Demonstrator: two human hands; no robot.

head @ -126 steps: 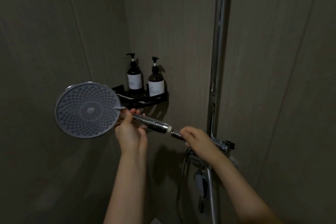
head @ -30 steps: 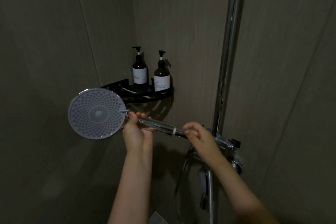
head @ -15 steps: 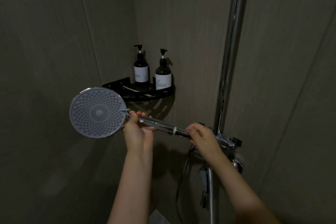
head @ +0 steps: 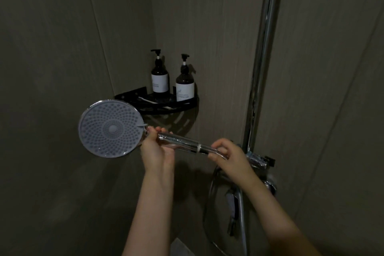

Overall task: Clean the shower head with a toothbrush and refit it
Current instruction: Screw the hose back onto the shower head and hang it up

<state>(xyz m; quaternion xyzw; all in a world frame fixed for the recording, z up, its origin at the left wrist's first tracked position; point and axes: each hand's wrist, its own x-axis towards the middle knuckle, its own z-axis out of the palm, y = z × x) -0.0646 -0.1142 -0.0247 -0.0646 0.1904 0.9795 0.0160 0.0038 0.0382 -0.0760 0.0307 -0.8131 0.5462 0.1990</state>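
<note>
A round grey shower head (head: 111,128) with a chrome handle is held roughly level, its nozzle face turned toward me. My left hand (head: 158,150) grips the handle just behind the head. My right hand (head: 227,155) is closed around the handle's far end where the hose (head: 209,191) joins it. The hose loops down below that hand. A white toothbrush (head: 146,100) lies on the black corner shelf (head: 166,108) behind the head.
Two dark pump bottles (head: 159,77) stand on the corner shelf. A chrome riser pipe (head: 265,48) runs up the wall at right, with a holder bracket (head: 261,161) and mixer valve (head: 234,199) just right of my right hand. Tiled walls close in on both sides.
The view has shifted slightly. My right hand has closed further around the hose joint at the handle's end. The shower head and my left hand stay almost still.
</note>
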